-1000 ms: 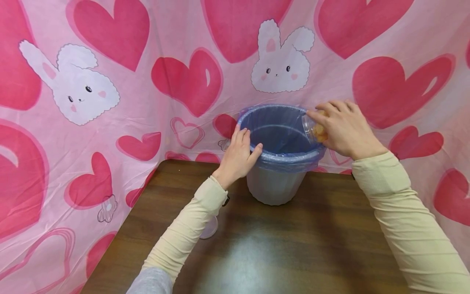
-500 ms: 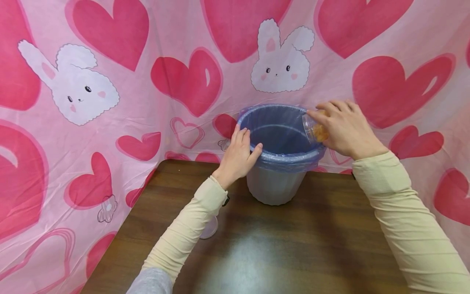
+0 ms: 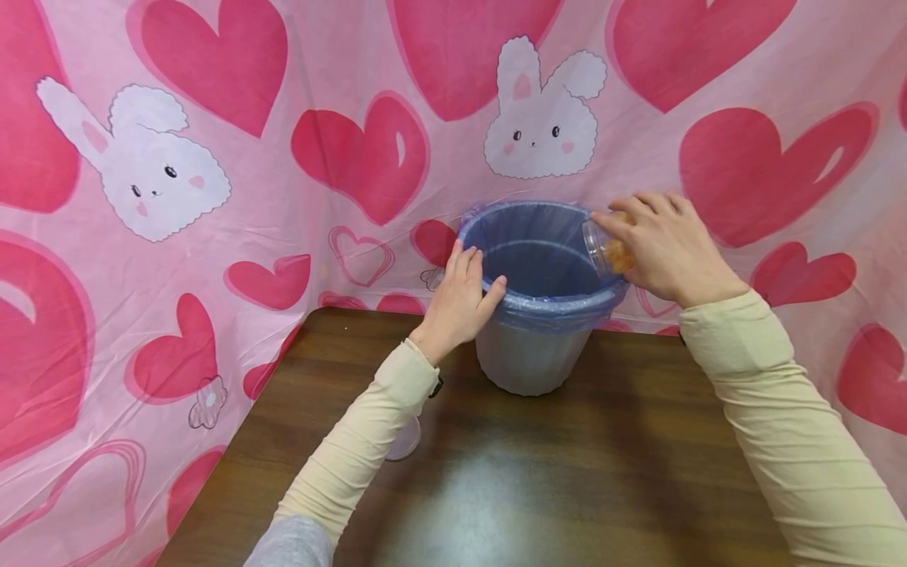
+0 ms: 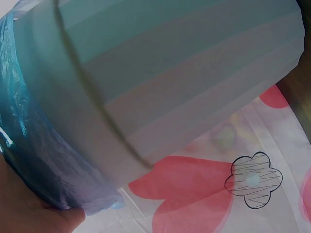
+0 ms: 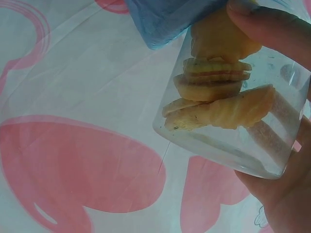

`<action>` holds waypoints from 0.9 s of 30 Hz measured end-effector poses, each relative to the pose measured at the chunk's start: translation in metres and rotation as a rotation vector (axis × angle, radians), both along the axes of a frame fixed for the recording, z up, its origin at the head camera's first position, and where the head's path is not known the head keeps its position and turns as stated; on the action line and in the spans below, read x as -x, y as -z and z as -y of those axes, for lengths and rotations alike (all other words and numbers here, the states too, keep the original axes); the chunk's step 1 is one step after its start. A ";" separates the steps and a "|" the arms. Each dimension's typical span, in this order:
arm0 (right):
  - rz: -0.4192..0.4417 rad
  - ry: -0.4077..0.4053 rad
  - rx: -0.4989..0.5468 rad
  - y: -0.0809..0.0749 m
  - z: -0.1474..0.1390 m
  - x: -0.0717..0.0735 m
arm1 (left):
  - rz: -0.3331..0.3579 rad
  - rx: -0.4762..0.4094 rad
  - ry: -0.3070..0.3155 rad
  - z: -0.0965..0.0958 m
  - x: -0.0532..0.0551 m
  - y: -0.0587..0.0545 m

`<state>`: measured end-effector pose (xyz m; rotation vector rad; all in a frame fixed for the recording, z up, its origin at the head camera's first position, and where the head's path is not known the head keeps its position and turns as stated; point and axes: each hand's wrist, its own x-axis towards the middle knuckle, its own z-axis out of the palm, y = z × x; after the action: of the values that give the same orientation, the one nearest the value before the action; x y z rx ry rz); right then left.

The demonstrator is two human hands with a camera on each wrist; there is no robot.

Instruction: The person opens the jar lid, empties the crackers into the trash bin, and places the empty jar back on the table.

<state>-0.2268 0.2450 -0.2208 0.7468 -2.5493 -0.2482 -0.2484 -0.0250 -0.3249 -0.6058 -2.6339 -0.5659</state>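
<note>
I noted the grey bin (image 3: 533, 358) with blue liner (image 3: 542, 252) at frame centre on the wooden table (image 3: 602, 472). Left hand (image 3: 459, 303) gripped its near-left rim. Right hand (image 3: 662, 248) held a clear cup (image 3: 602, 246) of ridged crisps (image 5: 218, 99), tilted over the right rim.

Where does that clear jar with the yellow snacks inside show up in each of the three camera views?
Head view: the clear jar is right of centre, tilted at the bin's right rim, held by the right hand.
Left wrist view: not in it; only the bin's side and its liner show.
Right wrist view: it fills the right half, fingers around it.
Shared landmark: the blue bin liner.
</note>
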 end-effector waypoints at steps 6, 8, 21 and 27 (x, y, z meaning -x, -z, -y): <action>-0.015 -0.026 -0.008 0.000 0.000 0.001 | 0.001 -0.001 -0.001 0.000 0.000 0.000; -0.022 -0.033 -0.011 0.000 0.000 0.001 | 0.001 0.001 -0.001 0.000 0.000 -0.001; -0.027 -0.039 -0.033 -0.001 0.003 0.003 | -0.006 -0.008 0.003 0.001 0.000 0.000; -0.039 -0.049 -0.047 0.000 0.004 0.003 | -0.004 -0.007 0.001 0.001 0.001 0.001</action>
<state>-0.2297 0.2415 -0.2204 0.8132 -2.4922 -0.3043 -0.2495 -0.0256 -0.3257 -0.6050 -2.6271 -0.5727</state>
